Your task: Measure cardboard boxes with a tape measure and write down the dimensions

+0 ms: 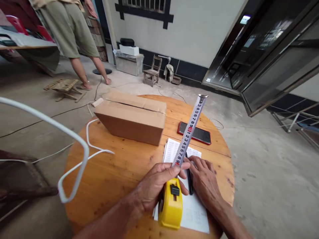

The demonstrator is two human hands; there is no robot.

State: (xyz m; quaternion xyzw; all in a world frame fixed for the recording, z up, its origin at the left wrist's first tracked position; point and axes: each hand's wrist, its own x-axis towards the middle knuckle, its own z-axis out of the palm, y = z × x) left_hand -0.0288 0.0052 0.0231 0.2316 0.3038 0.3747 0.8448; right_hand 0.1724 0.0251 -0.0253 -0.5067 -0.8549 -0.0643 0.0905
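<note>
My left hand [157,186] is closed around a yellow tape measure [171,205], with the thumb and a finger pinching its blade near the case. That blade [188,132] sticks out away from me, tilted up over the table, its numbers facing me and its metal hook at the far end. My right hand [204,179] lies palm down on the papers [195,212], fingers curled, with the fingertips at a black pen [190,181]. The fingers partly cover the pen, and the thumb is hidden. Behind the blade lies a dark phone in a red case [199,134].
A cardboard box [132,121] stands on the round wooden table [119,202]. White cable [99,151] and a white tube [84,146] are at the left. Beyond are a person's legs [74,49], a low stool [62,86], a small chair [153,71] and a glass door [281,66].
</note>
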